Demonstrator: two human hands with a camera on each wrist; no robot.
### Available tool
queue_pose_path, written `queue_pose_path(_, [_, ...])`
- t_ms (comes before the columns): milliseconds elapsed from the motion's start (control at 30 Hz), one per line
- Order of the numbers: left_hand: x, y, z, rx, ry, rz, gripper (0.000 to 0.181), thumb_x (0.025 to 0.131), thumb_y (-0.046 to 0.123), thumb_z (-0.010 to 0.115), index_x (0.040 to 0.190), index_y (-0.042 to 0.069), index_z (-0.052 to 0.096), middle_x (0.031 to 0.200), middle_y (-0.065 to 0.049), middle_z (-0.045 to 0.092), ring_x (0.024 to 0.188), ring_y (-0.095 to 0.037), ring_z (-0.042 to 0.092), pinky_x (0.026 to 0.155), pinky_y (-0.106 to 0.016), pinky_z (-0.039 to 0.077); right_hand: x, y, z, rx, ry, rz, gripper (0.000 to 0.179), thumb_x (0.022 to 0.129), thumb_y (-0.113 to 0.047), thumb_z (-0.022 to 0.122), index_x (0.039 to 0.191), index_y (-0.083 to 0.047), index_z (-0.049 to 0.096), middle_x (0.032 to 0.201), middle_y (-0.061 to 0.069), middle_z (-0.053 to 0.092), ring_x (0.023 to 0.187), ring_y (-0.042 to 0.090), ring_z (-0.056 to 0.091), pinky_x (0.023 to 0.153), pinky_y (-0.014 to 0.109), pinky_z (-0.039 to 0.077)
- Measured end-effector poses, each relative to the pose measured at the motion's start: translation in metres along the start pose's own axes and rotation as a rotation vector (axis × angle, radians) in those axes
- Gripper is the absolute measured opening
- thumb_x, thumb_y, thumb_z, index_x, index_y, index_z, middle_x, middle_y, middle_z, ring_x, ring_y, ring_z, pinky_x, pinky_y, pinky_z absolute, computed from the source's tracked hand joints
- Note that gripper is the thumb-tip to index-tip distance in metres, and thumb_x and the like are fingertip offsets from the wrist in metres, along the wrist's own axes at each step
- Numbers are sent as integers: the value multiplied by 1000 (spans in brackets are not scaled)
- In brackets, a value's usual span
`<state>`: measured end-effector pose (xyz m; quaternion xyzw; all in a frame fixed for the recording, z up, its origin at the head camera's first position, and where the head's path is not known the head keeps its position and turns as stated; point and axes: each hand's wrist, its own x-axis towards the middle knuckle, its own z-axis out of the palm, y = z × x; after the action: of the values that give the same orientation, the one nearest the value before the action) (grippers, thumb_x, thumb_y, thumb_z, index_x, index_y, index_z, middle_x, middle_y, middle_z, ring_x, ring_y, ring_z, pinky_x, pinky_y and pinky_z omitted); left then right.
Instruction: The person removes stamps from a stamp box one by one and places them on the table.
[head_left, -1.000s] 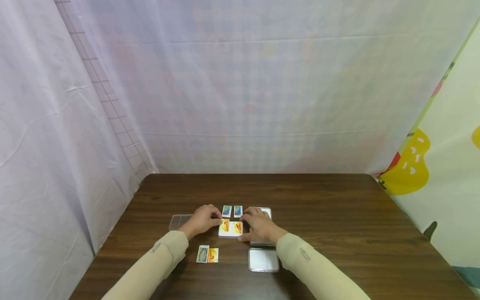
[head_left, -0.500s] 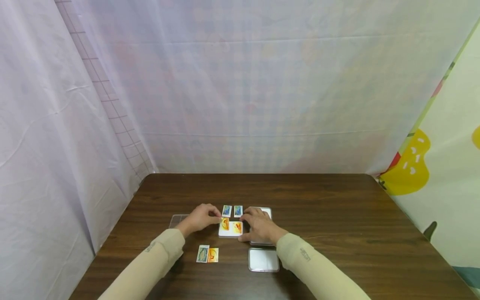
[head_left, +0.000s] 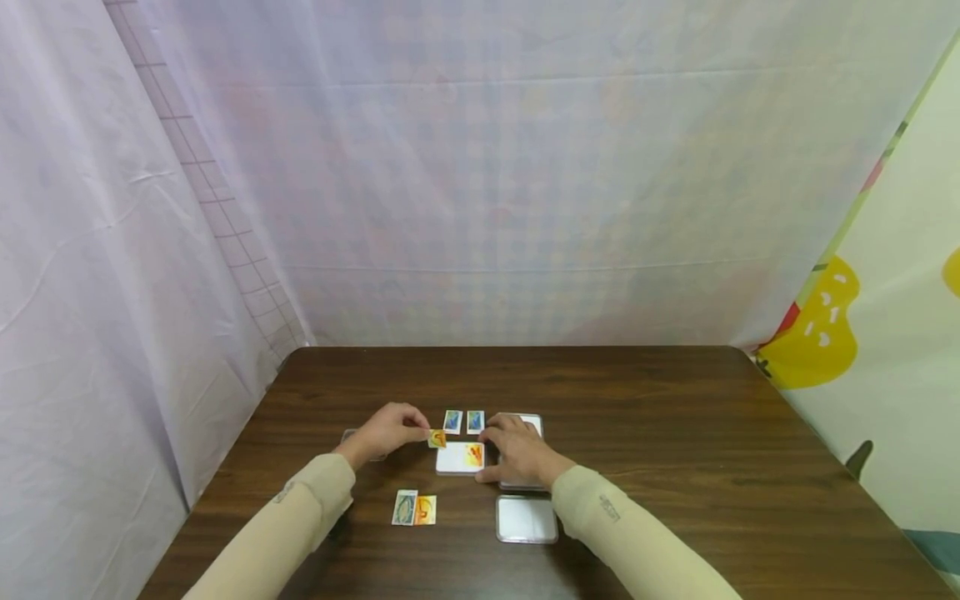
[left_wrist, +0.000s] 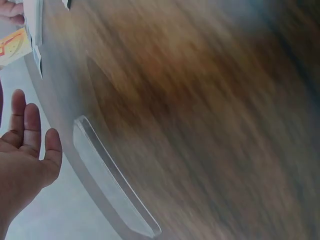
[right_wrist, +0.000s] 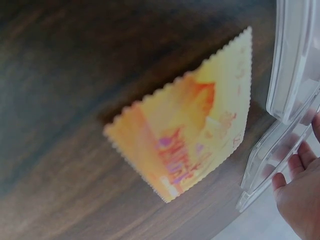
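Observation:
In the head view my left hand (head_left: 396, 427) pinches a small orange stamp (head_left: 437, 438) between thumb and fingertips, just off the upper left corner of a flat white case (head_left: 452, 460). The left wrist view shows the orange stamp (left_wrist: 15, 46) at upper left, and the other fingers of that hand (left_wrist: 30, 150) stretched out loosely. A second orange stamp (head_left: 474, 454) lies on the right half of the case. My right hand (head_left: 517, 450) holds the case's right side, thumb at the near corner, forefinger at the far one; its palm hangs over clear cases.
Two blue stamps (head_left: 464, 422) lie beyond the white case. Nearer me are a green stamp (head_left: 405, 507) and an orange one (head_left: 426, 510), side by side. Clear cases (head_left: 527, 519) stand on the right; another clear case (left_wrist: 115, 180) lies under my left wrist.
My left hand has lifted the orange stamp from the left half of the white case and drawn it to the left. My right hand has stayed in place.

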<state>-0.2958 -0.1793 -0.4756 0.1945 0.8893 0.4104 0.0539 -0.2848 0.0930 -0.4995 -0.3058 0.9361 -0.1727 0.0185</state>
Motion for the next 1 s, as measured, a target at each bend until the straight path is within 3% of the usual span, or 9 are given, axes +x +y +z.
queue_pose_path(433, [-4, -13, -14, 68, 37, -38, 6, 86, 11, 73, 84, 5, 72, 85, 0, 67, 80, -14, 55, 78, -35, 45, 0, 1, 0, -1, 22, -27, 52, 79, -45, 80, 117, -12, 64, 136, 16, 50, 129, 37, 42, 101, 55, 34])
queue_pose_path(633, [-1, -14, -13, 95, 56, -90, 7, 88, 13, 72, 84, 8, 72, 88, 0, 67, 86, -17, 57, 84, -40, 45, -1, 0, 0, 1, 17, -21, 52, 79, -45, 80, 117, -13, 64, 136, 15, 50, 129, 36, 42, 101, 55, 34])
queue_pose_path(1000, [8, -19, -11, 110, 124, -100, 5, 87, 9, 72, 83, 6, 70, 88, -2, 65, 85, -19, 57, 82, -40, 47, 0, -1, -1, 0, 6, -14, 52, 80, -45, 80, 117, -13, 64, 136, 16, 49, 130, 37, 42, 101, 56, 34])
